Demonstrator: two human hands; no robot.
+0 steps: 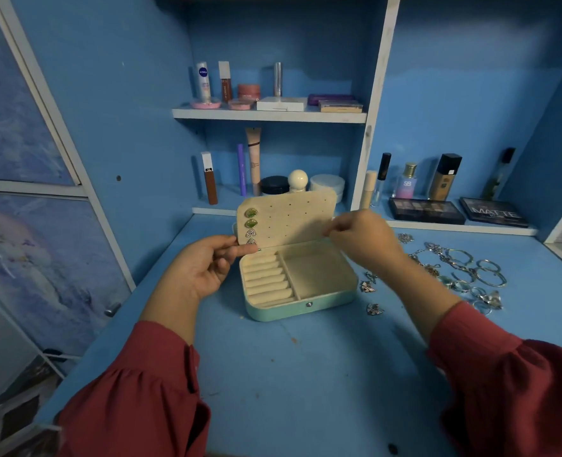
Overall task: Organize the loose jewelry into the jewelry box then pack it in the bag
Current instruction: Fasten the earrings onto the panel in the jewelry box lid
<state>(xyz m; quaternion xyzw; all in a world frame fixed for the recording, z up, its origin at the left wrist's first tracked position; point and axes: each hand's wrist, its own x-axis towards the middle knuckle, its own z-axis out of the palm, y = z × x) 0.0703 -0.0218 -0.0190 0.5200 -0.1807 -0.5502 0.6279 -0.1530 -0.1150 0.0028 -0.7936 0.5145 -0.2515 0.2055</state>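
Jewelry box (301, 300): mint green, open, mid-desk; ring rolls and side tray bare. Earring panel (286, 219): upright, four earrings (251, 227) pinned down left edge, remaining holes free.
Left hand (203, 263): fingers curled, pinching panel's lower left corner.
Right hand (360, 237): fingertips pressed together at panel's right edge; whether pinching the panel or a small stud, cannot tell.
Loose jewelry (464, 268): rings, bangles, chains heaped right of box; three earrings (368, 286) just beside its right wall.
Step, as judged: early sorting, earrings first. Next calls for steadying panel, threading next post through a free hole.
Room: desk (306, 374) open in front; shelf edge close behind box. Bag: not in view.
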